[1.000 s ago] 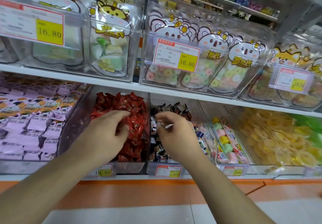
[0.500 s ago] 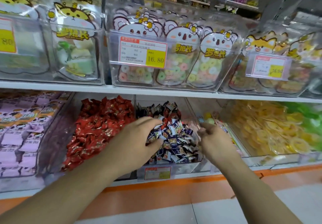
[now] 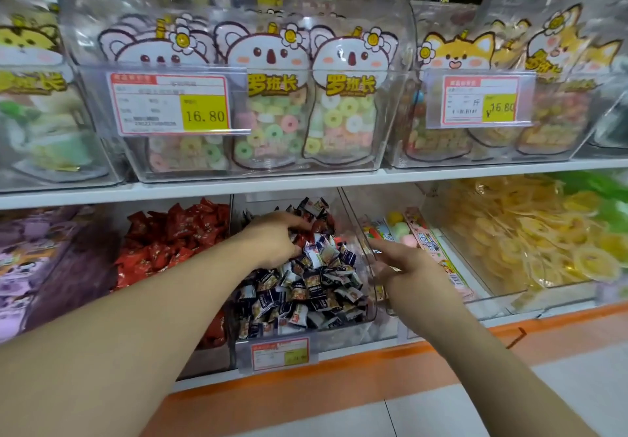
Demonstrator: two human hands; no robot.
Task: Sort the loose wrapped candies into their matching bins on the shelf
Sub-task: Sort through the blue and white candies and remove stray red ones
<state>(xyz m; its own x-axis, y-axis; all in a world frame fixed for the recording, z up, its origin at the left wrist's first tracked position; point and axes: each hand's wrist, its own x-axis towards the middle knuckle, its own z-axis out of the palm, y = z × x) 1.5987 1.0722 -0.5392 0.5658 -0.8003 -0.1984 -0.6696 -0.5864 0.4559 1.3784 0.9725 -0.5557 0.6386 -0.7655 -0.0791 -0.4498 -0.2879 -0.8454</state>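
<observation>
A clear bin (image 3: 343, 330) on the lower shelf holds a heap of dark blue and white wrapped candies (image 3: 306, 294). A few red wrapped candies (image 3: 322, 227) lie at the back of that heap. My left hand (image 3: 272, 243) reaches into this bin, its fingers stretched over the red pieces and its thumb spread below them. My right hand (image 3: 397, 261) rests with relaxed fingers at the bin's right wall and holds nothing. The bin of red wrapped candies (image 3: 176, 233) stands just to the left.
Purple packets (image 3: 34, 250) fill the far left bin. Pastel sweets and long packs (image 3: 407, 233) sit right of the dark candies, then yellow candies (image 3: 509, 233). The upper shelf carries clear bins of ring gummy bags (image 3: 272, 124). An orange-edged ledge (image 3: 306, 392) runs below.
My left hand has slid from the red bin into the dark candy bin and now stretches toward its back. My right hand has moved right, to the bin's right wall.
</observation>
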